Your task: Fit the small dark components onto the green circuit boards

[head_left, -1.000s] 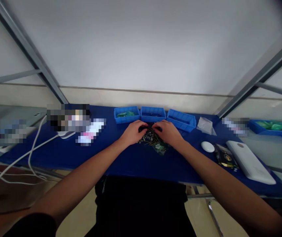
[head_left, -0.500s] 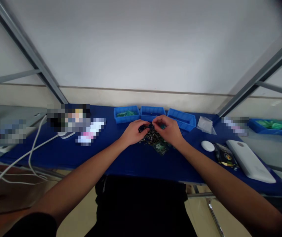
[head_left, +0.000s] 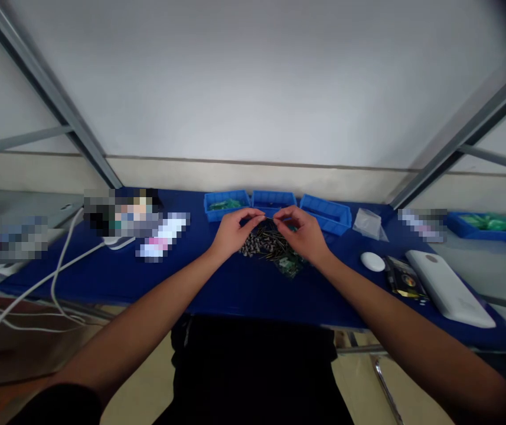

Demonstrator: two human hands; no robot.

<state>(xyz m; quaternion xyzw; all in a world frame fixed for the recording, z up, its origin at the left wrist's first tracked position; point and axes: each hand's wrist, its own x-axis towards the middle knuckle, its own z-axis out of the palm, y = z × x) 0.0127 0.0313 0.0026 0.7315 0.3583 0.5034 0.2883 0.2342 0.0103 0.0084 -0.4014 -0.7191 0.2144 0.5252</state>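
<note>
My left hand point(head_left: 234, 231) and my right hand point(head_left: 302, 232) are raised a little above a heap of small dark electronic parts with thin metal leads point(head_left: 265, 243) on the blue table point(head_left: 217, 277). Both hands pinch the ends of one thin part point(head_left: 269, 219) held between them; it is too small to name exactly. A small green circuit board point(head_left: 289, 266) lies at the near edge of the heap. Behind the hands stand three blue bins, left point(head_left: 226, 203), middle point(head_left: 274, 200) and right point(head_left: 326, 213).
A white mouse point(head_left: 372, 261), a dark flat item point(head_left: 403, 278) and a long white device point(head_left: 450, 289) lie at the right. A clear plastic bag point(head_left: 366, 222) sits behind them. White cables point(head_left: 53, 271) trail off the left edge. Grey metal frame struts point(head_left: 49, 94) rise at both sides.
Both hands have lifted off the heap and now pinch a thin part between them. The heap, covered by the hands a second ago, is now in view.
</note>
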